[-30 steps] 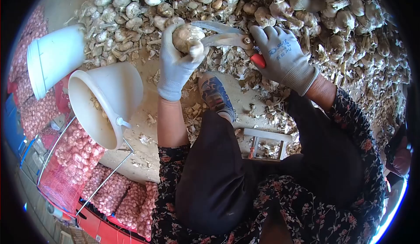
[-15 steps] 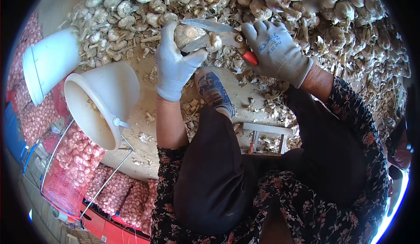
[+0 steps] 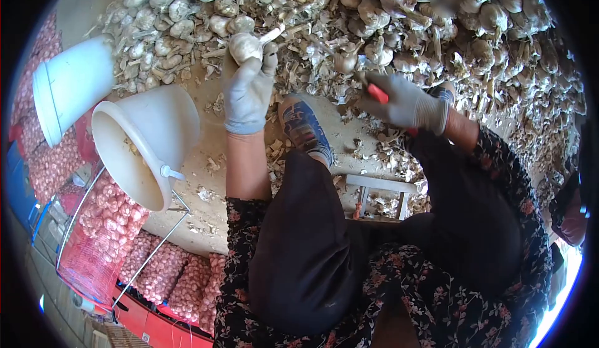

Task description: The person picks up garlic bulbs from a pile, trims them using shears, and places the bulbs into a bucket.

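Garlic bulb (image 3: 245,47) sits grasped in the fingers of the left hand (image 3: 245,98), which cover its underside, stem (image 3: 273,34) jutting rightward. The right hand (image 3: 402,103) clenches a red-handled tool (image 3: 378,93), partly hiding it. Left, a white bucket (image 3: 167,117) tilts; beyond, heaped garlic (image 3: 374,17) spreads.

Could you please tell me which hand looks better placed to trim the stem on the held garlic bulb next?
Right, I would say: the right hand grips the red-handled shears, though their blades are blurred. The left hand is busy holding the garlic bulb, its stem sticking out freely.
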